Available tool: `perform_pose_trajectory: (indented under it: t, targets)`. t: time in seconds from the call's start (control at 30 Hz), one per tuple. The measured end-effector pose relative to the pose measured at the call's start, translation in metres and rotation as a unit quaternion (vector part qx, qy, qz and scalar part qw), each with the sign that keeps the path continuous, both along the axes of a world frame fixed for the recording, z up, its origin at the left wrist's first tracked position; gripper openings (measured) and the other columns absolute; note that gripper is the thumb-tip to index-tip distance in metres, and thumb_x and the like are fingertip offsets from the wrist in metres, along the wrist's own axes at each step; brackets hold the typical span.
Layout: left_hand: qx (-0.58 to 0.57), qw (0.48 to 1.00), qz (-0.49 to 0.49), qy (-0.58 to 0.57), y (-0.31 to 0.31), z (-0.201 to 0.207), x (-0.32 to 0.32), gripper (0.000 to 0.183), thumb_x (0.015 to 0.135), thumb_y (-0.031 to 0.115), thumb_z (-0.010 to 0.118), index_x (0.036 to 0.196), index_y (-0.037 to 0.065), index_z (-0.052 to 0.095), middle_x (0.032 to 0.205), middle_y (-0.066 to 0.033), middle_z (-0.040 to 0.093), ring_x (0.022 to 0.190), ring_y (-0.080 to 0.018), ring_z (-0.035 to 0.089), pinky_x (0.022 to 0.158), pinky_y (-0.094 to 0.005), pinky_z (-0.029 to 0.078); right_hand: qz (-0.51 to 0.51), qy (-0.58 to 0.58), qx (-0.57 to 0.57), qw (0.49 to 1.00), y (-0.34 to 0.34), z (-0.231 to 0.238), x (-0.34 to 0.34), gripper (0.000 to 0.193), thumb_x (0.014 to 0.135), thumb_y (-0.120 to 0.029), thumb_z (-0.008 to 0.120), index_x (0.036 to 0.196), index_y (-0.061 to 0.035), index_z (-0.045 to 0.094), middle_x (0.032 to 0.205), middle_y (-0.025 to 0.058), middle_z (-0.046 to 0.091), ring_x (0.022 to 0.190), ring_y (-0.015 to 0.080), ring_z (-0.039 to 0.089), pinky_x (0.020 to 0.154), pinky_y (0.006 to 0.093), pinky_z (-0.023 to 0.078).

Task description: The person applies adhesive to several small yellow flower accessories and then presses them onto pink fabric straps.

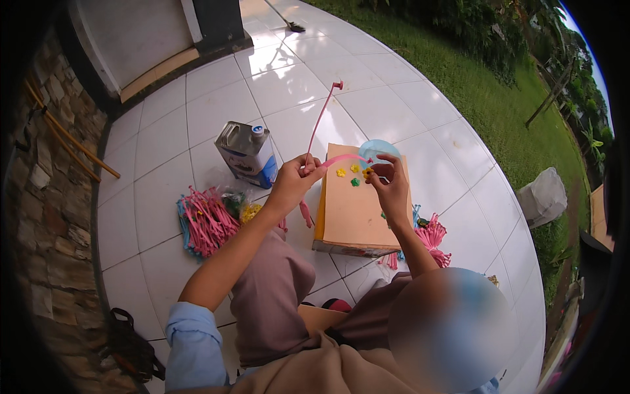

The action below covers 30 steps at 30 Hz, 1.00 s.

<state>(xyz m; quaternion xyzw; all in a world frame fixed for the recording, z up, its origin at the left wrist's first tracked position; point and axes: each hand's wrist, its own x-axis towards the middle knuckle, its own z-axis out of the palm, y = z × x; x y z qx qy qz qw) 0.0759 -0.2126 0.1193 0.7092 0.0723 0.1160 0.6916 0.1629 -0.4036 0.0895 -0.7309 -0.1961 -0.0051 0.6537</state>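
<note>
In my left hand [298, 187] a long, thin pink strip [319, 125] is pinched between the fingertips. One length of it rises to a small curled end, and a wider pink length [344, 159] arches toward my right hand. Below my left hand hangs another pink piece [306, 214]. My right hand [392, 190] has its fingertips closed on a small yellow flower [368, 173] with a dark middle, near the pink strip's tip. Beneath both hands stands a cardboard box [351, 213]. Yellow flowers [341, 173] and a green flower [355, 182] lie on its top.
A light-blue round dish [377, 148] sits at the box's far edge. Left of it stands a metal can [247, 154]. Pink bundles [209, 220] lie on the tiles at left, with more pink strips [431, 238] at right. A stone wall [56, 217] borders the left side.
</note>
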Motion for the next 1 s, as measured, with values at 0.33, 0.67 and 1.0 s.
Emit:
perform_pose_trajectory:
  t: [0.33, 0.67, 1.0]
  targets:
    - [-0.121, 0.989, 0.012, -0.082, -0.021, 0.000, 0.008, 0.029, 0.084, 0.006, 0.059, 0.069, 0.011, 0.034, 0.088, -0.0002, 0.048, 0.053, -0.0012, 0.032, 0.046, -0.0169, 0.027, 0.072, 0.019, 0.156, 0.985, -0.006, 0.078, -0.020, 0.035, 0.078, -0.002, 0.064, 0.108, 0.0004, 0.048, 0.087, 0.0083, 0.057, 0.081, 0.0146, 0.060, 0.072, 0.0264, 0.052]
    - [0.011, 0.990, 0.026, -0.135, -0.041, 0.020, -0.004, 0.036, 0.080, 0.001, 0.060, 0.065, 0.010, 0.028, 0.090, -0.0022, 0.052, 0.066, -0.0010, 0.035, 0.058, -0.0160, 0.033, 0.080, 0.022, 0.100, 0.992, 0.005, 0.078, -0.027, 0.044, 0.074, -0.008, 0.071, 0.104, -0.0061, 0.040, 0.078, 0.0070, 0.062, 0.068, 0.0100, 0.059, 0.055, 0.0187, 0.043]
    - [0.018, 0.989, 0.032, -0.143, -0.045, 0.023, -0.003, 0.037, 0.079, -0.003, 0.060, 0.064, 0.009, 0.028, 0.088, -0.0025, 0.053, 0.063, -0.0003, 0.033, 0.056, -0.0156, 0.032, 0.067, 0.042, 0.131, 0.988, 0.010, 0.076, -0.026, 0.046, 0.073, -0.010, 0.072, 0.103, -0.0050, 0.038, 0.080, 0.0097, 0.063, 0.072, 0.0114, 0.061, 0.058, 0.0193, 0.045]
